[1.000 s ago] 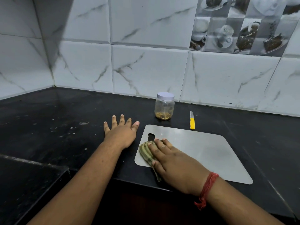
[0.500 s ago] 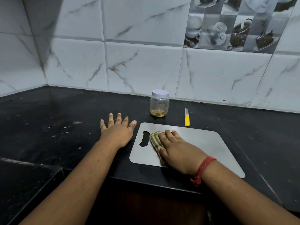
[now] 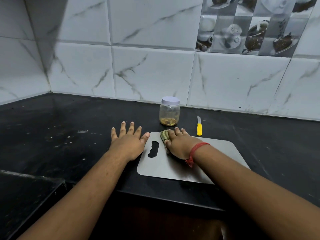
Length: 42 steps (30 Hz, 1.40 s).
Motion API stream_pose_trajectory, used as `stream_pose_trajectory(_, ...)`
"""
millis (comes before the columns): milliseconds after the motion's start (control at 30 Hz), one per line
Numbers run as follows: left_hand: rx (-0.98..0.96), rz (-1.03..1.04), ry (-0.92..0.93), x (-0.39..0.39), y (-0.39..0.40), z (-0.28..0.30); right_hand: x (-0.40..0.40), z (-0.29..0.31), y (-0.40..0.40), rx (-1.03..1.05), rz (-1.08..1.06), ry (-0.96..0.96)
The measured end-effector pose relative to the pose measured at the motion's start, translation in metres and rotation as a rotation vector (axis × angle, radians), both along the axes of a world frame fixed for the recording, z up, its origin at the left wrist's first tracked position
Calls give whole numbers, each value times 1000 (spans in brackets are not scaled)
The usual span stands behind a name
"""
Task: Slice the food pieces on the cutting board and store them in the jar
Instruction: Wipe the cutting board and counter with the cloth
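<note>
Head view: right hand presses flat fingers on a striped cloth, now wiped to the cutting board's far edge. Left hand released, flat on counter. Jar lidded, knife untouched; slicing looks finished, cleanup underway

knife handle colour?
Yellow. The knife lies on the black counter right of the jar; head view shows it.

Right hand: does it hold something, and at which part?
The right hand presses flat on a folded striped cloth on the cutting board, covering most of it. No curled grip shows.
</note>
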<state>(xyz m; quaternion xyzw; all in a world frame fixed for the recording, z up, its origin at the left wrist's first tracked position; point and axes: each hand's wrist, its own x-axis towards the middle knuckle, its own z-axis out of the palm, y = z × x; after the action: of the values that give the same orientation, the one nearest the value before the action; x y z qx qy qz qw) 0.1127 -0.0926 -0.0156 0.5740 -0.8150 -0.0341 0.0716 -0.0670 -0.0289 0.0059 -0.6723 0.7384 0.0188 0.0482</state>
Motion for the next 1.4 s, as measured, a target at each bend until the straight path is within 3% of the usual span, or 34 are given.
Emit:
stream_pose_trajectory(167, -17, -34, -38, -2, 2, -1, 2, 0, -12, -1, 69, -105)
stream_pose_trajectory(267, -8, -47, -54, -3, 0, -2, -2, -3, -18, -27, -86, -71)
stream_pose_trajectory(367, -10, -50, -78, -4, -1, -3, -2, -3, -14, 17, -16, -87)
stream_pose_trajectory(467, -8, -46, -73, -4, -1, -4, -6, -2, -3, -16, -101, -15)
stream_pose_trajectory(600, -9, -49, -89, -4, -1, -4, -7, -1, 31, 3, 55, -36)
stream_pose_trajectory(700, -7, -50, -84, -5, -2, -5, -21, 1, 50, -4, -52, 36)
stream_pose_trajectory(833, -14, -44, -73, -4, -3, -5, -26, 1, 67, 18, 42, 24)
stream_pose_trajectory(967, -34, -33, -57, -3, -1, -4, -42, -1, 70, -7, -122, 15)
stream_pose_trajectory(1033, -47, -39, -53, -3, 1, -3, -37, -5, 76, -16, -20, -7)
stream_pose_trajectory(1100, -82, -71, -27, -4, 2, 0, -40, -5, 81, -23, 41, -60)
stream_pose_trajectory(1233, -263, -193, 45, -10, 11, 6, -54, -10, 84, -105, -197, -17)
stream_pose_trajectory(1333, -336, -273, 32, -15, 17, 6, -52, -10, 91, -77, -46, -50)
stream_pose_trajectory(1400, -350, -309, -3, -18, 19, 5, -66, -7, 93, -53, -72, -122)
